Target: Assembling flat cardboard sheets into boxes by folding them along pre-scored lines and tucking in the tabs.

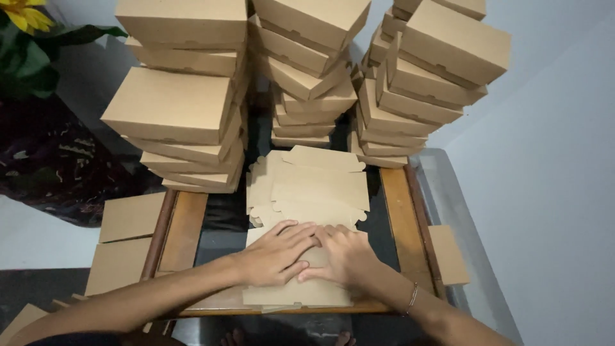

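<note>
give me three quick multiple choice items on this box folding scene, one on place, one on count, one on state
1. Where do both hands rest?
A. on a flat cardboard blank
B. on a finished box
C. on the flower

2. How many stacks of folded boxes stand behind?
A. one
B. three
C. six

3. The sheet under the hands is
A. flat
B. closed into a box
C. torn in half

Key: 1 A, the left hand and right hand press the flat cardboard blank. 2 B, left stack, middle stack, right stack. 3 A, it lies unfolded on the table.
</note>
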